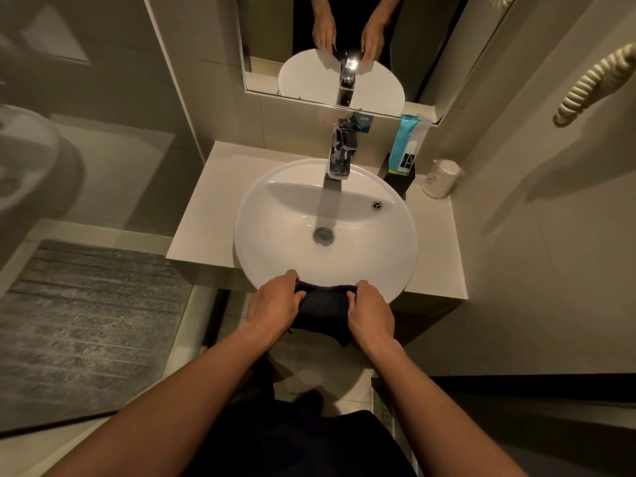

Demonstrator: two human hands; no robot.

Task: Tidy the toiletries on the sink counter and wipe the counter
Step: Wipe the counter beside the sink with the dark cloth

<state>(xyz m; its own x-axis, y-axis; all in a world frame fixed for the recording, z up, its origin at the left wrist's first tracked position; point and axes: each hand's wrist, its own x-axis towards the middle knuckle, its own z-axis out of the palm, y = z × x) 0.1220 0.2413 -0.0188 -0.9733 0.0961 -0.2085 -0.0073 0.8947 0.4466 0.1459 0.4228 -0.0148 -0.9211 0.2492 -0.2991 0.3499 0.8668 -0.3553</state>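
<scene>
Head view: left hand and right hand each grip one end of a dark cloth, bunched between them at the near rim of the white sink. Beyond the right hand, a black holder with blue tube stands on the counter beside a white cup.

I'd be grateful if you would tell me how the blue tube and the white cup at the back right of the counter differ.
The blue tube is tall and flat, while the white cup is short and round. The blue tube stands in a black holder; the white cup sits straight on the counter. The tube lies nearer the faucet, the cup nearer the wall. Both are upright, right of the basin.
</scene>
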